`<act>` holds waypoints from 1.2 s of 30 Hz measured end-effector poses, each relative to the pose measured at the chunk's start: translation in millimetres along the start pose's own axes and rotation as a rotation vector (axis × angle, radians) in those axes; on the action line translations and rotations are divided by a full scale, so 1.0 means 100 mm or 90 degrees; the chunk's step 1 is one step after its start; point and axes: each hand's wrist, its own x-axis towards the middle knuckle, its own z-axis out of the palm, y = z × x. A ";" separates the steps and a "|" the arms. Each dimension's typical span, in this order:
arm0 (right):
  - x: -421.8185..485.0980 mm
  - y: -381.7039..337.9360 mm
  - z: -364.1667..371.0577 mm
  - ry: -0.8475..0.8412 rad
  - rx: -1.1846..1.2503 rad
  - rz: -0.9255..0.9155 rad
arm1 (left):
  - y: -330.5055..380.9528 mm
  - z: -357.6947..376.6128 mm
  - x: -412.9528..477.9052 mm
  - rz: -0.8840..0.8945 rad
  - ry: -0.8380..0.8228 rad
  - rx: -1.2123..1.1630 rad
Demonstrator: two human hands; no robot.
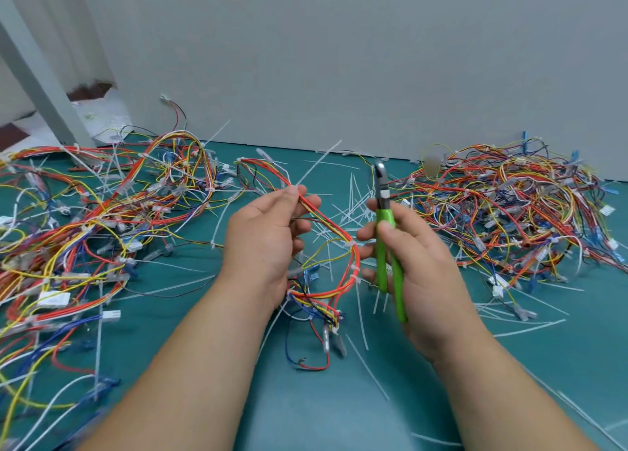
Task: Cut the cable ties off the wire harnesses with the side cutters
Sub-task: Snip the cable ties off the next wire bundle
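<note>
Head view: left hand (265,236) pinches one harness (355,259), right hand (431,273) holds one side cutters (385,214); two heaps (102,219).

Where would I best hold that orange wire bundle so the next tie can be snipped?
Probably on the straight run of the orange bundle, just above its white ties, coming from the left, as the left hand pinches it higher up. That leaves the ties facing the side cutters in the right hand.
</note>
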 end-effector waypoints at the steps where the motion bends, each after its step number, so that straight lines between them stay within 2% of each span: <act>1: 0.00 -0.01 0.00 0.000 0.018 -0.001 | -0.02 0.01 -0.02 0.034 0.009 0.027; 4: -0.01 -0.03 -0.01 -0.040 0.020 -0.001 | -0.07 0.05 -0.08 0.116 0.018 0.097; 9: -0.05 -0.04 -0.03 -0.098 -0.150 -0.009 | -0.10 0.07 -0.11 0.148 0.011 0.139; 19: -0.06 0.00 0.05 -0.046 -0.142 0.017 | -0.10 0.09 -0.13 0.133 0.022 0.071; 28: -0.07 -0.01 0.03 -0.008 -0.190 -0.011 | -0.10 0.07 -0.11 0.141 0.038 0.088; 36: -0.09 -0.01 0.05 -0.008 -0.176 -0.019 | -0.10 0.09 -0.14 0.148 0.006 0.122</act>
